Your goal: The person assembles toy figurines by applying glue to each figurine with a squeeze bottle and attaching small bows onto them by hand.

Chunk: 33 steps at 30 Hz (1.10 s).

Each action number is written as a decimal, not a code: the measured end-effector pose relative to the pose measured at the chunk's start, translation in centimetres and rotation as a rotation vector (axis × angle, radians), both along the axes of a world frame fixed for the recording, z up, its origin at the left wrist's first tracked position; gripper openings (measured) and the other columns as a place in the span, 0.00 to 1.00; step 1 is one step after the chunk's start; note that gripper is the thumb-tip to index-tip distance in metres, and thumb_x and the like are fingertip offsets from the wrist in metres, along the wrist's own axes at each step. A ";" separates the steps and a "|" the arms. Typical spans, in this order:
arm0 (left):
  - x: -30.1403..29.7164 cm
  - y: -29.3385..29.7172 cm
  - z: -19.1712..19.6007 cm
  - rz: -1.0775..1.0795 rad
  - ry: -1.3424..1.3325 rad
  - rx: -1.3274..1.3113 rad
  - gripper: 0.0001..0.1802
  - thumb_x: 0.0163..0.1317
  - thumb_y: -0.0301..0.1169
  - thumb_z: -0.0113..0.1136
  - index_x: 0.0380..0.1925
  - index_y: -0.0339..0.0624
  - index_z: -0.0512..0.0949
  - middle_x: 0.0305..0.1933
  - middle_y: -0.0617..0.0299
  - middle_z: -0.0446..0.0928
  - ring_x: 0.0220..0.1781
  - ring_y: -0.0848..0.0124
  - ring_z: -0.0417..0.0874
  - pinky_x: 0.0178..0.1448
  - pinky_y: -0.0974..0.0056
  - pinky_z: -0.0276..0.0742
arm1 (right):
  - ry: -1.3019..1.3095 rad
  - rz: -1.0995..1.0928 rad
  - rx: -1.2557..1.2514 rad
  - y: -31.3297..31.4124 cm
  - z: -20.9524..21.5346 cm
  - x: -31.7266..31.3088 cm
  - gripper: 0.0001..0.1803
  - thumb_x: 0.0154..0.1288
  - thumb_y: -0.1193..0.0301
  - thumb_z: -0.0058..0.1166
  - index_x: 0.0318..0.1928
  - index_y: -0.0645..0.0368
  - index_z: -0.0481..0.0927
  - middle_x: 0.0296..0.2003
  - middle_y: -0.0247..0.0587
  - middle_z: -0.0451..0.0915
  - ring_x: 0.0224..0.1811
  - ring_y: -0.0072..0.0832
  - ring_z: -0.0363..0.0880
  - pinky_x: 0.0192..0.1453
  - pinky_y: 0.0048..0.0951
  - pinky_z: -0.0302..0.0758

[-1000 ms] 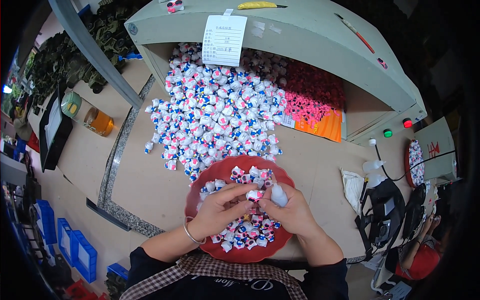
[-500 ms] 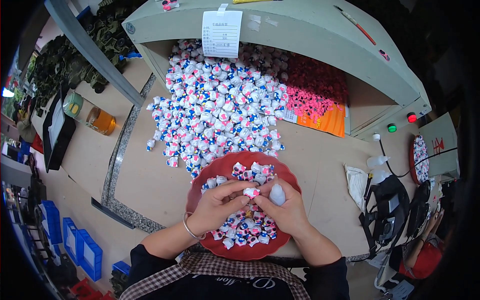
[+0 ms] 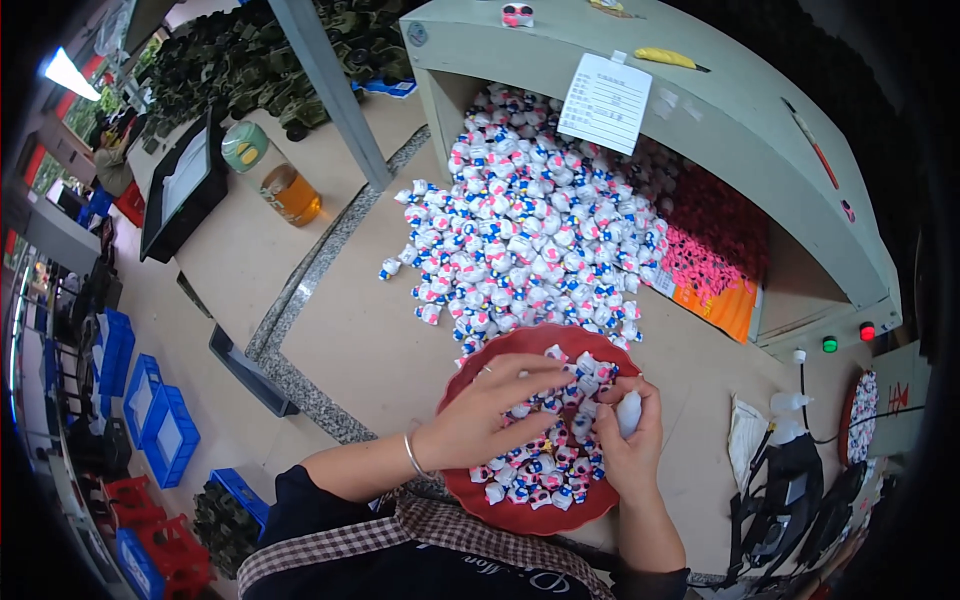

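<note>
A red scalloped bowl (image 3: 455, 490) in front of me holds many small white figurines (image 3: 545, 470) with pink, blue and dark parts. My left hand (image 3: 500, 405) is over the bowl's left half, its fingers stretched and apart, with nothing seen in them. At the bowl's right side my right hand (image 3: 630, 450) wraps round a small whitish squeeze bottle (image 3: 628, 413). Whether its fingertips also pinch a figurine I cannot tell. Beyond the bowl lies a big pile of white figurines (image 3: 530, 230), spilling out from under a grey-green shelf box (image 3: 790, 150).
Inside the box, pink pieces (image 3: 715, 250) lie on an orange sheet (image 3: 735, 315). A bottle of amber drink (image 3: 290, 195) and a black tray (image 3: 185, 185) stand at left, near a metal post (image 3: 330, 90). Black straps and a device (image 3: 775, 510) lie at right.
The view has swung left. My hands, which held a white and pink figurine together over the bowl, have parted. My left hand has opened; the squeeze bottle stays in my right.
</note>
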<state>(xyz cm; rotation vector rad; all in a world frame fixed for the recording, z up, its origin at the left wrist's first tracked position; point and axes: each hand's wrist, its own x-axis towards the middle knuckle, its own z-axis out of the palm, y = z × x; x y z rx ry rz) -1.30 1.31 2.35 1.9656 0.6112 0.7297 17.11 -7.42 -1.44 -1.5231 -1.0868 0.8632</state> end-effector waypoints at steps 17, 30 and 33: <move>-6.6 7.9 -6.7 0.518 0.549 0.558 0.22 0.44 0.28 0.57 0.43 0.44 0.68 0.41 0.51 0.66 0.39 0.57 0.71 0.39 0.60 0.70 | 0.200 -0.028 -0.007 0.7 0.7 -0.6 0.18 0.62 0.77 0.38 0.53 0.65 0.58 0.39 0.40 0.68 0.35 0.20 0.71 0.31 0.18 0.74; -6.5 5.6 -1.6 0.520 -0.702 -1.121 0.18 0.61 0.33 0.47 0.52 0.47 0.65 0.33 0.63 0.70 0.31 0.77 0.73 0.30 0.76 0.73 | 0.133 -0.085 0.049 0.6 1.1 0.1 0.19 0.63 0.75 0.40 0.53 0.64 0.56 0.38 0.43 0.69 0.36 0.23 0.73 0.30 0.20 0.75; -3.5 2.8 0.0 0.327 -0.619 -1.218 0.21 0.60 0.32 0.48 0.54 0.47 0.63 0.35 0.62 0.71 0.33 0.76 0.74 0.31 0.75 0.74 | 0.366 -0.074 -0.022 0.1 1.6 0.3 0.19 0.62 0.75 0.42 0.52 0.64 0.57 0.38 0.44 0.72 0.39 0.26 0.74 0.33 0.21 0.76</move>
